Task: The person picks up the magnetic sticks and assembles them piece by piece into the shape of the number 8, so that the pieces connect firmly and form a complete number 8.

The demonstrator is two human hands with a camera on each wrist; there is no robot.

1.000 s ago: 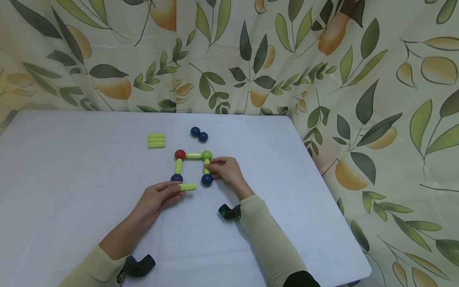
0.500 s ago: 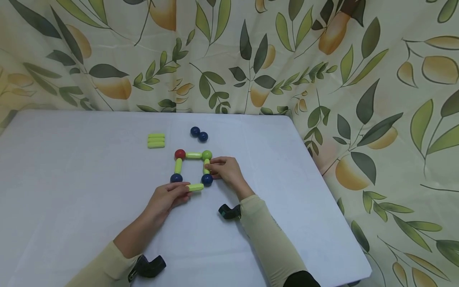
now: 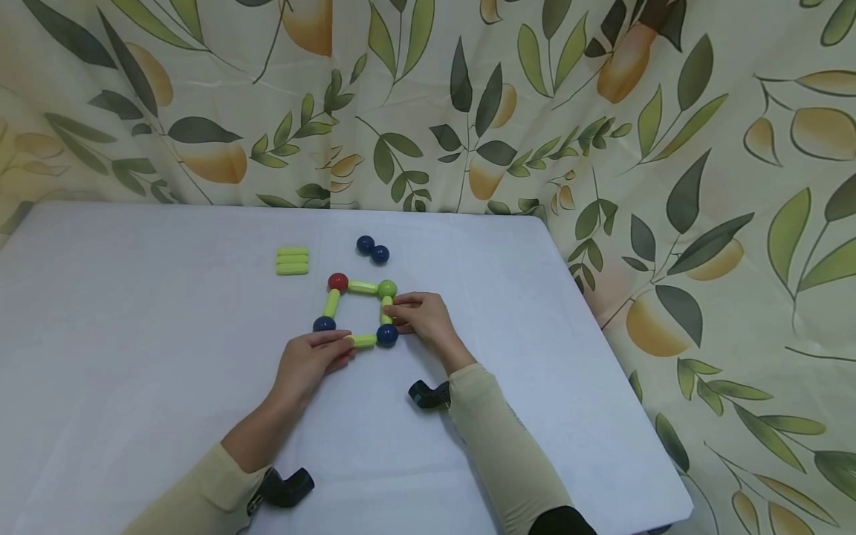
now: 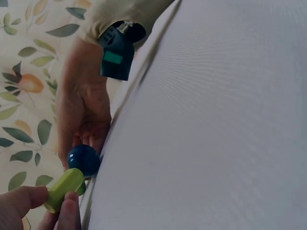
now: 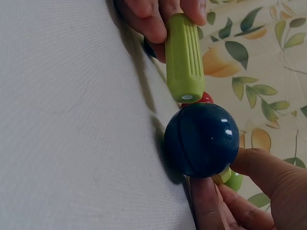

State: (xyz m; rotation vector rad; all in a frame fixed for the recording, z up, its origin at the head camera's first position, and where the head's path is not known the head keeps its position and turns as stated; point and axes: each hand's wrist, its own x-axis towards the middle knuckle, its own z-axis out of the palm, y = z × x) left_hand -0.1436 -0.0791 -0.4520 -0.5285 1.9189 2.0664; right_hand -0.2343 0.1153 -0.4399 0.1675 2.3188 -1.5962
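Note:
My left hand (image 3: 310,364) pinches a light green ribbed rod (image 3: 364,341) between thumb and fingers. The rod's free end, with a small pale dot (image 5: 187,97), is right at a dark blue ball (image 3: 387,335). My right hand (image 3: 424,319) holds the green rod (image 3: 386,312) on the right side of a four-sided frame, its fingers partly hiding that rod. This rod runs from the blue ball to a green ball (image 3: 387,288). Another rod (image 3: 363,287) links the green ball to a red ball (image 3: 337,282). A slanting rod (image 3: 331,303) leads down to a second blue ball (image 3: 324,324), beside my left fingertips.
Several spare green rods (image 3: 292,261) lie side by side toward the back of the white-covered table (image 3: 134,334). Two loose dark blue balls (image 3: 372,250) sit to their right. A leaf-patterned curtain (image 3: 428,104) hangs behind the table. Each wrist carries a black camera (image 3: 287,488).
My left hand has carried its rod rightward, then up to the right blue ball. The frame's left side has shifted slightly away and now leans. My right hand has stayed in place.

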